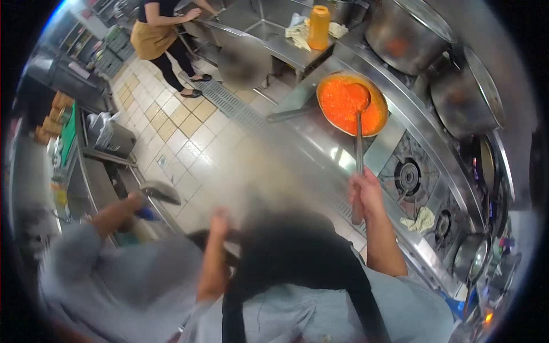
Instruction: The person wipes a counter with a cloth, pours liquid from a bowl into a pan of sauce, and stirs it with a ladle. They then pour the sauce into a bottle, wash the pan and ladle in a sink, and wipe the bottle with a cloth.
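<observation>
My right hand (368,191) is closed around the handle of a long metal ladle (359,143). The ladle's bowl lies in orange-red sauce (338,103), which fills a frying pan (382,127) on the steel stove top. The pan's dark handle (291,115) points left, and neither hand touches it. My left hand (219,222) is raised in front of my black apron (297,251), left of centre. Motion blurs its fingers, so I cannot make out whether it holds anything.
A co-worker's hand (130,206) is close on my left, near a pan (160,192). Another person (157,34) stands farther off. Large pots (409,37) and gas burners (408,176) line the right side. An orange bottle (319,28) stands beside cloths. A drain grate (229,103) crosses the tiled floor.
</observation>
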Motion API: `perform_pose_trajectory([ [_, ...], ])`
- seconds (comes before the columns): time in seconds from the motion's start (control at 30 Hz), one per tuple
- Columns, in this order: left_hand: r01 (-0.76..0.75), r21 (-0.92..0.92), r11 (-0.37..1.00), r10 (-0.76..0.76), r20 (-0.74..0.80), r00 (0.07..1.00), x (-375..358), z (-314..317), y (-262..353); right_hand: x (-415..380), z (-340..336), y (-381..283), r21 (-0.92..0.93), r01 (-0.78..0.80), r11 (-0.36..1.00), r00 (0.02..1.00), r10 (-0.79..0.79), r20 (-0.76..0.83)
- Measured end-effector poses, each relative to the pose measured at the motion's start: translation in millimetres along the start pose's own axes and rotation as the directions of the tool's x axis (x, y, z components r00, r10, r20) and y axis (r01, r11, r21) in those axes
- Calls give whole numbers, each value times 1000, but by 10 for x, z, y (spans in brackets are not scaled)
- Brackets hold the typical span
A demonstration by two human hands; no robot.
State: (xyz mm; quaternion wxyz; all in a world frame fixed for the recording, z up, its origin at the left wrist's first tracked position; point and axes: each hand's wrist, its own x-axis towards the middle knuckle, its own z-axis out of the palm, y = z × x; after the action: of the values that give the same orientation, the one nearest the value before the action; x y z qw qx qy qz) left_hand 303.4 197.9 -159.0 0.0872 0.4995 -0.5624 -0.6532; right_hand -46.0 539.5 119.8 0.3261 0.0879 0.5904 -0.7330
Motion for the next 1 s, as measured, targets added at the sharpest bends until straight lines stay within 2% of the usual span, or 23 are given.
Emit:
perform_pose_trajectory([
  [0.03, -100, 141, 985, 92, 60, 994, 232, -135, -350, -137, -16, -26, -157, -4, 988, 1000, 0, -21],
  [0.07, -220, 267, 938, 189, 138, 972, 451, -243, -546, -283, 40, -39, -189, 8, 982, 994, -29, -109],
  [0.1, -227, 278, 933, 186, 167, 968, 563, -353, -617, -367, 51, 16, -174, 9, 985, 990, -34, -137],
  [0.17, -131, 479, 868, 35, 204, 978, 742, -568, -749, -513, 71, 120, -345, -6, 938, 967, -82, -241],
  [0.23, -127, 487, 864, -21, 286, 958, 962, -823, -794, -606, 162, 217, -367, 10, 930, 940, -134, -314],
  [0.3, -403, 599, 692, 113, 461, 880, 1121, -1015, -747, -666, 281, 308, -429, 69, 901, 884, -255, -393],
  [0.33, -412, 598, 688, 111, 473, 874, 1219, -1036, -645, -654, 309, 376, -489, 58, 870, 853, -298, -429],
  [0.37, -289, 647, 706, -5, 413, 911, 1313, -1044, -512, -611, 325, 453, -485, 59, 872, 848, -300, -436],
  [0.4, -162, 688, 708, -121, 343, 931, 1425, -1040, -372, -553, 328, 542, -636, 73, 768, 795, -429, -428],
  [0.43, -167, 691, 704, -121, 348, 930, 1616, -1072, -299, -484, 317, 639, -766, 65, 639, 738, -548, -394],
  [0.47, -287, 699, 655, -62, 429, 901, 1846, -1134, -255, -355, 267, 759, -762, 59, 644, 735, -544, -403],
  [0.53, -528, 646, 552, 95, 580, 809, 2239, -1204, -117, -88, 172, 912, -933, 120, 339, 571, -792, -215],
  [0.57, -646, 585, 490, 201, 645, 737, 2453, -1173, 15, -44, 307, 794, -931, 109, 348, 568, -791, -229],
  [0.63, -554, 599, 578, 202, 552, 809, 2776, -1022, 284, -23, 703, 445, -513, -49, 857, 776, -290, -559],
  [0.67, -456, 584, 672, 166, 482, 860, 2808, -848, 537, 9, 752, 366, -511, -48, 858, 771, -293, -566],
  [0.7, -351, 555, 754, 121, 407, 905, 2758, -677, 790, 50, 781, 304, -344, 6, 939, 831, -196, -521],
  [0.73, -425, 498, 756, 198, 444, 874, 2808, -571, 898, 96, 803, 248, -158, 47, 986, 888, -114, -446],
  [0.77, -433, 501, 749, 208, 442, 872, 2825, -447, 1009, 117, 806, 190, -151, 56, 987, 889, -118, -442],
  [0.83, -368, 412, 833, 173, 438, 882, 2650, -106, 1265, 98, 784, 58, 220, 55, 974, 976, -6, -218],
  [0.9, -211, 407, 889, 6, 451, 892, 2193, 226, 1733, 22, 796, -54, 328, 34, 944, 990, 13, -139],
  [0.93, 26, 380, 925, -198, 420, 886, 1847, 401, 2119, -27, 776, -68, 487, -1, 873, 997, 41, -72],
  [0.97, 71, 421, 904, -235, 351, 906, 2057, 354, 1836, -79, 763, -75, 627, -41, 778, 998, 56, -5],
  [1.0, 115, 467, 877, -302, 348, 887, 2144, 315, 1740, -144, 766, -58, 652, -36, 758, 999, 53, -7],
])
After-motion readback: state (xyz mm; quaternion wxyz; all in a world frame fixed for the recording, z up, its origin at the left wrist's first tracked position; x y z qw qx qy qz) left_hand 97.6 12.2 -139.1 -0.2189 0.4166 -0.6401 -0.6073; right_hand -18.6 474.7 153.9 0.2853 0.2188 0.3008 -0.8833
